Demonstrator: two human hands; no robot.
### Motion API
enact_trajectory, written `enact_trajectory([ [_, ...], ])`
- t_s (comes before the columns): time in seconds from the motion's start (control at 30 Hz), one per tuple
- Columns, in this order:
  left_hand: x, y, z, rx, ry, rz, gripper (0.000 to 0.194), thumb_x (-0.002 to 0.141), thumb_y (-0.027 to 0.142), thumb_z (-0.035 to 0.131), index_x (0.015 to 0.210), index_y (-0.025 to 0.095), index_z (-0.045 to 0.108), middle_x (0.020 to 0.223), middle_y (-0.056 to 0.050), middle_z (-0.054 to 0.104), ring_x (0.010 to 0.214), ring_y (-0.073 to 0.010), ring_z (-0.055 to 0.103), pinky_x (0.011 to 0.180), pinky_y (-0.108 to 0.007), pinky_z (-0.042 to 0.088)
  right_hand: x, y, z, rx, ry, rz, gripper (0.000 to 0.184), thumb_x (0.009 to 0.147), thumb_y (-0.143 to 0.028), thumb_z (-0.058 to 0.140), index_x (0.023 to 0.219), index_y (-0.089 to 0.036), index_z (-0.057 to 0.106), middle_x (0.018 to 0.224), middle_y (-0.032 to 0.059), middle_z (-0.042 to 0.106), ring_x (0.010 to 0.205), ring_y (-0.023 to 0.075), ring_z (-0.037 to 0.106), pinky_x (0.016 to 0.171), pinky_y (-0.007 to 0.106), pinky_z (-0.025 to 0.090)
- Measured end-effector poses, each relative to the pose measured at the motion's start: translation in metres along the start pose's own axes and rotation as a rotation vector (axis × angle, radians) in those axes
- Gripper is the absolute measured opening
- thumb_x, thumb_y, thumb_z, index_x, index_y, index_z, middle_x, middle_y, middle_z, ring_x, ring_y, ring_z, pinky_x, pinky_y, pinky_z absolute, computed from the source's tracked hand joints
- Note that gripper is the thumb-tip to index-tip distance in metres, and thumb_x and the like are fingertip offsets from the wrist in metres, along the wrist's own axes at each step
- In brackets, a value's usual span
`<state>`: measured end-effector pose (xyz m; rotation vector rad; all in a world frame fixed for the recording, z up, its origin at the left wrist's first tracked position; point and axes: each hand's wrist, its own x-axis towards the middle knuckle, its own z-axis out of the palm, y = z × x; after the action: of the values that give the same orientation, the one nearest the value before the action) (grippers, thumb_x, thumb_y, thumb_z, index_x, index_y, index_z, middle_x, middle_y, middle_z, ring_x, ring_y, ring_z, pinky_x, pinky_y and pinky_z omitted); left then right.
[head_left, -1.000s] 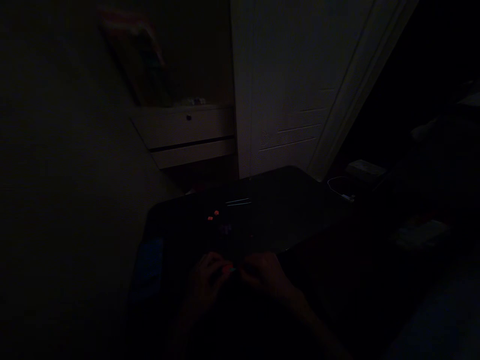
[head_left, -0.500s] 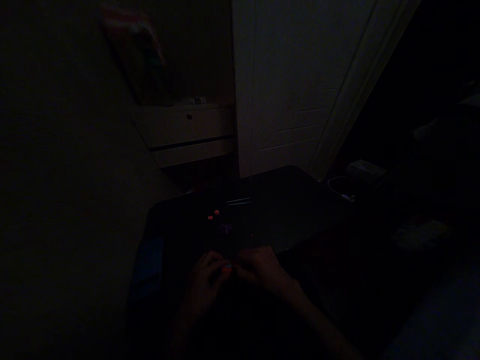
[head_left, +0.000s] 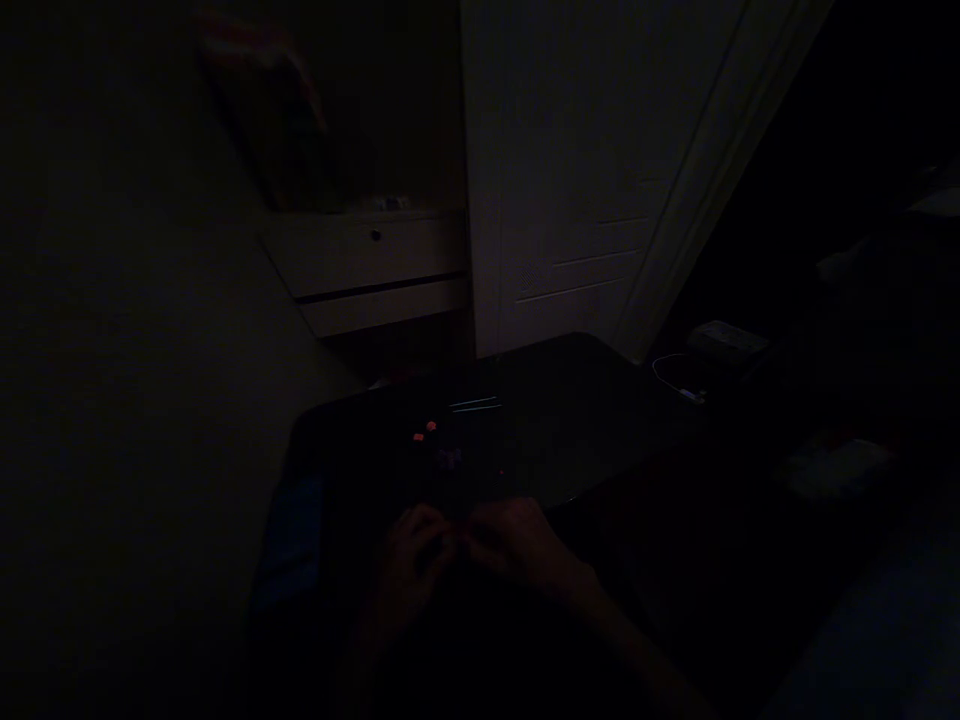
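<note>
The scene is very dark. Over the near part of the black table (head_left: 570, 400), my left hand (head_left: 414, 550) and my right hand (head_left: 517, 535) meet at their fingertips. The left fingers are pinched on a small orange-red piece that is now mostly covered, with only a dull red tint showing. Right fingers are curled and pressed together at the same spot; what they grip is hidden. Beyond the hands lie a cluster of small purple pieces (head_left: 450, 458), an orange piece (head_left: 418, 437), another orange piece (head_left: 431, 426) and a tiny red bit (head_left: 502, 472).
Two thin metallic sticks, perhaps tweezers (head_left: 475, 405), lie farther back on the table. A flat blue object (head_left: 296, 530) is at the left edge. Behind stand a drawer unit (head_left: 375, 260) and a pale panelled door (head_left: 559, 180). A white cable (head_left: 675, 375) lies at the right.
The orange-red piece with a blue-green part, visible between my fingertips before, is now covered by the fingers. The hands have barely moved. The view has shifted slightly.
</note>
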<state>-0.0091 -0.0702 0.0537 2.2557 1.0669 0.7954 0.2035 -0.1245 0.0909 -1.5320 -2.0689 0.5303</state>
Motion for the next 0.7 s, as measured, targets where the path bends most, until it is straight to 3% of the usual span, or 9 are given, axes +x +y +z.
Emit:
enact_trajectory([
  [0.23, 0.002, 0.007, -0.004, 0.023, -0.040, -0.009, 0.016, 0.093, 0.036, 0.067, 0.097, 0.029, 0.081, 0.104, -0.005, 0.076, 0.100, -0.0251, 0.071, 0.089, -0.039, 0.058, 0.000, -0.002, -0.005, -0.141, -0.074, -0.002, 0.017, 0.098, -0.033, 0.066, 0.094, -0.021, 0.078, 0.089, 0.0061, 0.081, 0.078, 0.0214, 0.071, 0.062, 0.028, 0.034],
  [0.4, 0.002, 0.008, -0.005, 0.015, -0.041, -0.020, 0.016, 0.093, 0.041, 0.071, 0.098, 0.031, 0.082, 0.102, -0.004, 0.075, 0.099, -0.0243, 0.070, 0.088, -0.037, 0.057, -0.006, 0.002, -0.013, -0.107, -0.080, 0.009, 0.014, 0.097, -0.028, 0.066, 0.094, -0.022, 0.078, 0.091, 0.0049, 0.081, 0.081, 0.0212, 0.073, 0.065, 0.028, 0.036],
  [0.57, 0.003, 0.009, -0.002, -0.008, -0.035, -0.031, 0.011, 0.089, 0.034, 0.076, 0.098, 0.030, 0.080, 0.097, -0.002, 0.075, 0.097, -0.0238, 0.070, 0.087, -0.037, 0.056, -0.013, 0.009, -0.009, 0.082, 0.003, 0.059, 0.012, 0.096, -0.023, 0.066, 0.098, -0.022, 0.078, 0.093, 0.0027, 0.081, 0.083, 0.0190, 0.073, 0.071, 0.025, 0.042],
  [0.7, 0.005, 0.013, -0.002, -0.008, -0.017, -0.070, 0.018, 0.076, 0.029, 0.088, 0.091, 0.028, 0.077, 0.094, -0.001, 0.076, 0.094, -0.0246, 0.070, 0.084, -0.037, 0.056, -0.018, 0.012, 0.007, 0.182, 0.099, 0.112, 0.018, 0.101, -0.028, 0.061, 0.097, -0.020, 0.077, 0.092, 0.0028, 0.080, 0.081, 0.0170, 0.073, 0.071, 0.024, 0.043],
])
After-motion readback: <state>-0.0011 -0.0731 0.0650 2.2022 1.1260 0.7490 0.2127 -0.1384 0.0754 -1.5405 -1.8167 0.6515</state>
